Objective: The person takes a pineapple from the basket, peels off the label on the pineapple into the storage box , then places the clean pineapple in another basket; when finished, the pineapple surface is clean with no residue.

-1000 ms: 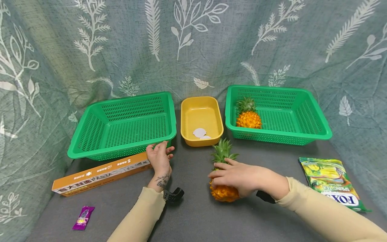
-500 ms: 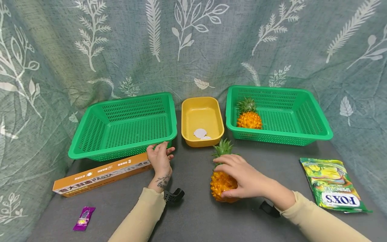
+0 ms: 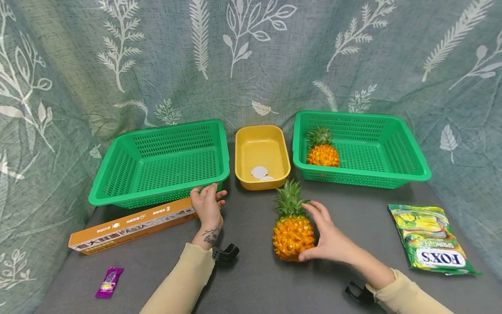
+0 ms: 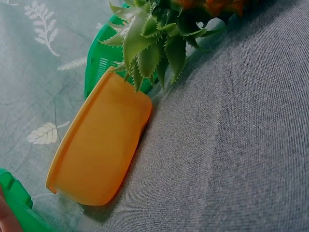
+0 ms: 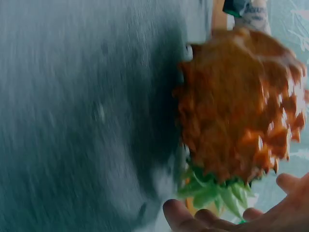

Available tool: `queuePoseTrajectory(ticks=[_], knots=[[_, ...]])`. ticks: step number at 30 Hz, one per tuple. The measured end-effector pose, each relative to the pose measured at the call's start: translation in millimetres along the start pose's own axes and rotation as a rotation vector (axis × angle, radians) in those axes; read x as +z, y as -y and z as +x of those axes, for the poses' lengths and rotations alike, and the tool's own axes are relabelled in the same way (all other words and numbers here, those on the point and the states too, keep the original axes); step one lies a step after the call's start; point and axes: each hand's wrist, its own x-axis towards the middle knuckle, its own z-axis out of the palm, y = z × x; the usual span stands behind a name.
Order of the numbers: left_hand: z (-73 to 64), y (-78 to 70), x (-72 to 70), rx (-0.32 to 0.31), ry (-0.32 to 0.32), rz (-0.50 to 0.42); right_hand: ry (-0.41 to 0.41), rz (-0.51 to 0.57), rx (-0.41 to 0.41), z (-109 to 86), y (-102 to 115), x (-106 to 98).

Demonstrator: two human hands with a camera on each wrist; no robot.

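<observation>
An orange pineapple [image 3: 293,237] with a green crown lies on the grey tabletop, crown pointing away. My right hand [image 3: 331,237] is beside its right side, fingers spread and thumb by its lower edge; whether the thumb touches it, I cannot tell. In the right wrist view, the pineapple [image 5: 236,106] shows large, with my fingers [image 5: 280,215] near the crown end. My left hand [image 3: 206,207] holds nothing, its fingers loosely bent at the front corner of the left green basket [image 3: 161,192]. Just beneath it is the right end of an orange pasta box [image 3: 129,226].
A second pineapple [image 3: 323,155] lies in the right green basket [image 3: 364,176]. Between the baskets stands a yellow tray [image 3: 262,185] holding white discs [image 3: 259,172]. A green Fox's packet [image 3: 433,240] lies at right, a purple wrapped sweet [image 3: 109,282] at left. A patterned curtain hangs behind.
My right hand has come off the pineapple and moved to its right, uncovering the fruit. The pineapple stays in about the same place. My left hand has not moved.
</observation>
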Motion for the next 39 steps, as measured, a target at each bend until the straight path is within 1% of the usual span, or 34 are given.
queuePoseTrajectory(ticks=[3, 8, 14, 19, 24, 30, 35, 39], knots=[[0.1, 0.0, -0.1, -0.002, 0.0, 0.007, 0.019, 0.047, 0.0, -1.0, 1, 5], [-0.3, -0.3, -0.3, -0.008, 0.001, 0.017, 0.006, 0.087, 0.047, -0.2, 5, 13], [-0.5, -0.4, -0.2, -0.008, 0.004, 0.006, -0.006, 0.095, 0.079, 1.7, 6, 17], [-1.0, -1.0, 0.5, -0.006, 0.002, -0.005, 0.011, 0.105, 0.094, 2.9, 6, 18], [-0.6, -1.1, 1.2, -0.011, 0.002, -0.011, 0.012, 0.102, 0.099, 2.8, 5, 17], [-0.8, -0.3, 1.9, -0.021, 0.007, -0.002, -0.011, 0.104, 0.097, 0.7, 3, 17], [-0.7, 0.0, 2.1, -0.025, 0.001, -0.001, -0.021, 0.103, 0.075, -2.2, 3, 15], [-0.8, 0.1, 1.9, -0.02, -0.008, 0.004, 0.006, 0.111, 0.046, -6.4, 4, 8]])
